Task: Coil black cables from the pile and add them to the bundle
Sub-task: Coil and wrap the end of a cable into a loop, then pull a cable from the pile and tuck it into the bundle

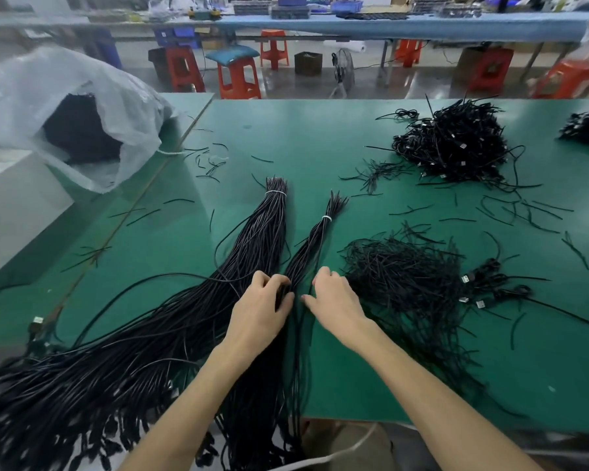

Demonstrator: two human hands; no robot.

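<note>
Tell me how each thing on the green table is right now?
Big bundle: tied, lying flat.
Small bundle: tied, left hand gripping it.
Right hand: pinching one cable.
Plastic bag: open.
Loose ties pile: untidy.
Coiled cables heap: piled.

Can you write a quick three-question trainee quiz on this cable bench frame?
1. True or false: the thin bundle is tied with a white band near its far end.
2. What does the left hand grip?
A. the thin bundle
B. the plastic bag
C. the coiled pile
3. Fill in: the loose tie pile lies to the ____ of the right hand.

Key: 1 true; 2 A; 3 right
</note>
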